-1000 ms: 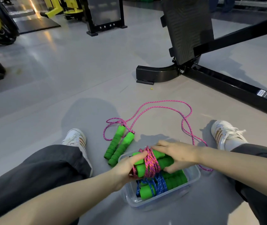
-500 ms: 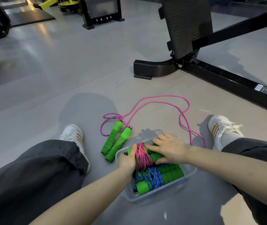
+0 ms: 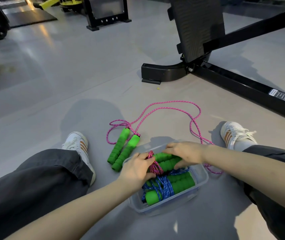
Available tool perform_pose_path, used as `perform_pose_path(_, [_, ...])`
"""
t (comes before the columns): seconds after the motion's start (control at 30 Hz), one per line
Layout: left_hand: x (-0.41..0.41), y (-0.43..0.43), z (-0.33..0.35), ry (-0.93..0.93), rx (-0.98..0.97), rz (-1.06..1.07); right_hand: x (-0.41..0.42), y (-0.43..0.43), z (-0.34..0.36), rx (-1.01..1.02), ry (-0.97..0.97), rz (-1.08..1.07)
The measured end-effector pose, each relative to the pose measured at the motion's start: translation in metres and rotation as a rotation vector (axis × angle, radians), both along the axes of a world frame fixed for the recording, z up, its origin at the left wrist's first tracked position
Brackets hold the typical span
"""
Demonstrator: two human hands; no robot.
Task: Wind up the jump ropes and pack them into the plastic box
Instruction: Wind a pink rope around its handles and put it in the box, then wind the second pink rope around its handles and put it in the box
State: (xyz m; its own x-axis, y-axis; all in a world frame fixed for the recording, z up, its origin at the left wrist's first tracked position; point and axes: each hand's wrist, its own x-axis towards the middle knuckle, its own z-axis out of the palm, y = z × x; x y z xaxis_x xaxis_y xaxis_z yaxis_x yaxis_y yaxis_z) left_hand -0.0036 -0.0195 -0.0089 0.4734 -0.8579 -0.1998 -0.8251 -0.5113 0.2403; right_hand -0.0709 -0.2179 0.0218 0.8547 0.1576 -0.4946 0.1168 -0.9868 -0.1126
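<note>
1. Seated on a grey gym floor (image 3: 65, 75), a person beds a wound pink jump rope (image 3: 167, 161) with green foam handles into a clear plastic box (image 3: 203, 177). The left hand (image 3: 136, 169) curls its fingers round the cord wraps, and the right hand (image 3: 186, 153) clasps the handles with spread fingers.
2. Likely next: release, then wind the loose pink jump rope (image 3: 121, 149) lying at the box's ten o'clock.
3. Count: three ropes. The wound pink one and a blue jump rope (image 3: 166, 187) are boxed and one is loose. One box.
</note>
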Motion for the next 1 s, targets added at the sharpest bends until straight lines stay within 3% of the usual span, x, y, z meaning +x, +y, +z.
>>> perform_pose_path(0.17, [0.0,0.0,-0.015,-0.14,-0.063,-0.109,0.001,0.015,-0.006,-0.077,0.003,-0.027])
perform_pose_path(0.3, [0.006,0.0,-0.001,-0.14,0.066,-0.08,0.008,0.017,0.003,-0.094,0.047,-0.031])
perform_pose_path(0.37, [0.009,0.0,0.014,-0.137,0.014,-0.077,0.013,0.015,0.012,-0.033,0.112,-0.065])
perform_pose_path(0.47, [0.02,0.002,0.026,-0.034,-0.293,0.152,0.027,0.008,0.026,0.064,0.099,-0.166])
perform_pose_path(0.53, [0.045,0.002,0.019,-0.013,-0.351,0.344,0.041,0.002,0.035,0.123,-0.017,-0.246])
perform_pose_path(0.6, [0.074,0.004,0.005,-0.003,-0.203,0.438,0.055,-0.002,0.039,0.161,-0.093,-0.31])
perform_pose_path(0.73, [0.11,0.005,-0.027,0.101,0.11,0.502,0.069,0.003,0.028,0.143,-0.045,-0.323])
perform_pose_path(0.87, [0.117,-0.007,-0.049,0.216,0.164,0.513,0.078,0.006,0.011,0.089,0.009,-0.3])
perform_pose_path(1.0, [0.114,-0.023,-0.055,0.194,0.171,0.493,0.085,0.0,0.008,0.044,0.016,-0.313])
